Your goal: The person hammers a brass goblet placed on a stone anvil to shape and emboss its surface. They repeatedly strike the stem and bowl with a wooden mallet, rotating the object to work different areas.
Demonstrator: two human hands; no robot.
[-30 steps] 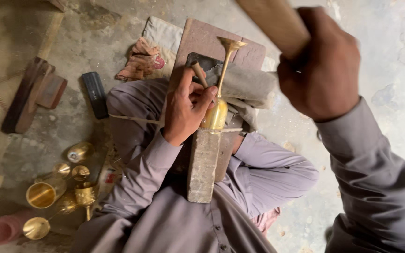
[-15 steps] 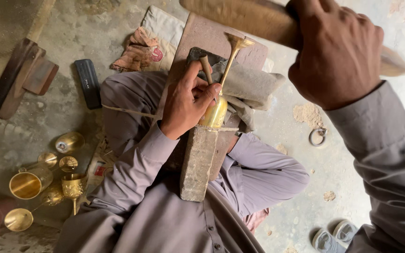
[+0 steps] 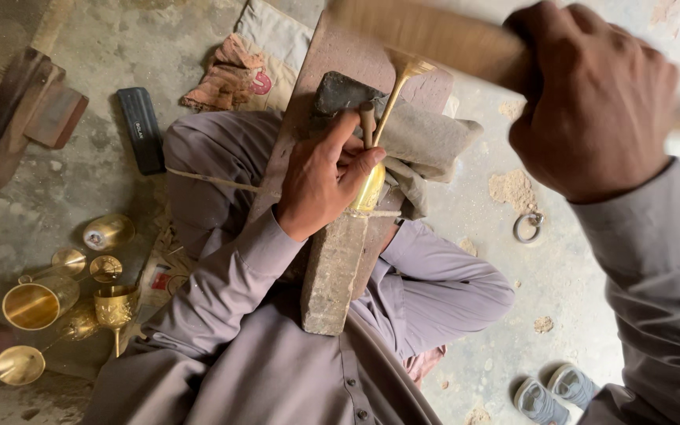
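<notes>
- Left hand [image 3: 326, 182] fingers grasping the shiny brass goblet [image 3: 372, 182] steady on the long wooden block [image 3: 335, 271] across the lap.
- Right hand [image 3: 592, 102], clenched around the raised wooden mallet [image 3: 434, 35], should strike squarely, clear of the fingers.

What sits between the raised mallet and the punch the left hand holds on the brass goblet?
Nothing visible. The right hand holds the wooden mallet up, apart from the punch. The left hand grips punch and brass goblet below its top end.
</notes>
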